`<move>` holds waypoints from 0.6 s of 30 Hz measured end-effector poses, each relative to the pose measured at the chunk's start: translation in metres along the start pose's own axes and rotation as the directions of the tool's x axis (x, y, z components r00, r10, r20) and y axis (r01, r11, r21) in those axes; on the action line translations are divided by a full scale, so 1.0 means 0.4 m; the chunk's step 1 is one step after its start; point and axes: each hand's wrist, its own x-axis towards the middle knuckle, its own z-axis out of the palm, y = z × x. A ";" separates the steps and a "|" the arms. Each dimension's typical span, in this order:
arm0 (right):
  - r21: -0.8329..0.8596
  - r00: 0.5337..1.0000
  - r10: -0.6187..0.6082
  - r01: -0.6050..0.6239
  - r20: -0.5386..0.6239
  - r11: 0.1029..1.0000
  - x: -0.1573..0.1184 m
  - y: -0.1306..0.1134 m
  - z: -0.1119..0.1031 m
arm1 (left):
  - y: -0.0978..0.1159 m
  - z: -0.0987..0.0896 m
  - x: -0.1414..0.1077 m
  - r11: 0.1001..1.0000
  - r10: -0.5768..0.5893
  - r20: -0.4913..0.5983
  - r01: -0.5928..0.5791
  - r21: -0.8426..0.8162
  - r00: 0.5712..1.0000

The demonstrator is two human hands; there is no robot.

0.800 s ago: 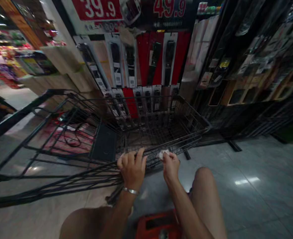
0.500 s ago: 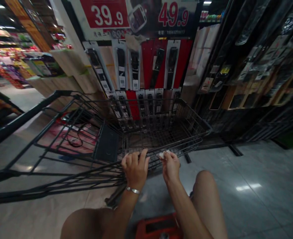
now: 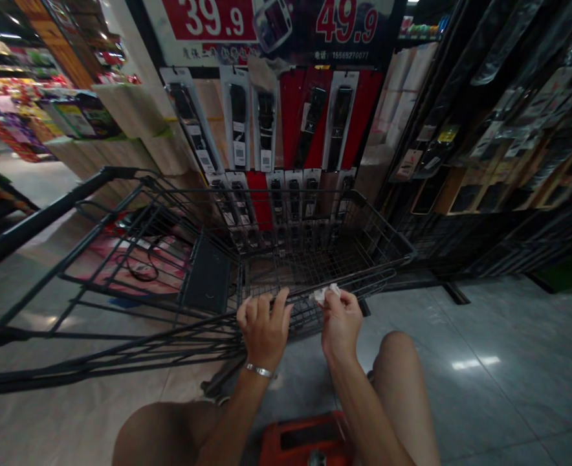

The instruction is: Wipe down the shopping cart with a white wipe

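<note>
A dark wire shopping cart (image 3: 209,272) stands sideways in front of me. On the cart's near top rail rests my left hand (image 3: 265,331), its fingers curled over the bar. A metal bracelet (image 3: 259,370) circles that wrist. Just to its right, my right hand (image 3: 342,327) pinches a crumpled white piece of tissue (image 3: 325,295) between thumb and fingers. The tissue is held at the same rail, and whether it touches the metal I cannot tell. The bottom of the cart's basket is partly hidden by the bars and hands.
Behind the cart hangs a display of packaged black straps or belts (image 3: 265,129) below a price sign (image 3: 208,19). More black goods with wooden boxes (image 3: 461,194) hang at right. A pink item (image 3: 101,264) shows through the cart's bars. An orange-red plastic object (image 3: 271,445) lies between my legs.
My right hand has shifted slightly right and up along the rail with the tissue, of which more now shows. My left hand stays in place. The view has tilted a little.
</note>
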 end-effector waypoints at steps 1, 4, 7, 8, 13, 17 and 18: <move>-0.041 1.000 -0.010 0.010 0.001 0.999 0.005 0.010 -0.005 | 0.000 0.000 0.001 1.000 0.001 -0.004 -0.001 0.001 1.000; -0.170 0.998 -0.065 0.062 -0.010 0.984 0.020 0.047 -0.024 | 0.001 0.000 0.002 1.000 0.000 -0.014 0.000 0.005 1.000; -0.284 0.985 -0.173 0.160 -0.021 0.945 0.024 0.063 -0.035 | 0.002 0.001 0.002 1.000 -0.002 -0.007 0.002 0.006 1.000; -0.311 0.977 -0.211 0.195 -0.016 0.930 0.023 0.063 -0.036 | 0.002 0.001 0.002 1.000 0.000 -0.007 0.000 0.006 1.000; -0.361 0.948 -0.317 0.300 0.013 0.883 0.021 0.066 -0.035 | 0.001 0.003 0.001 1.000 -0.001 -0.011 0.001 0.016 1.000; -0.406 0.957 -0.288 0.255 -0.021 0.877 0.043 0.115 -0.054 | 0.002 0.003 0.001 1.000 0.002 -0.016 -0.002 0.025 1.000; -0.422 0.962 -0.271 0.232 -0.034 0.876 0.051 0.130 -0.063 | 0.002 0.003 0.001 1.000 0.002 -0.015 -0.002 0.027 1.000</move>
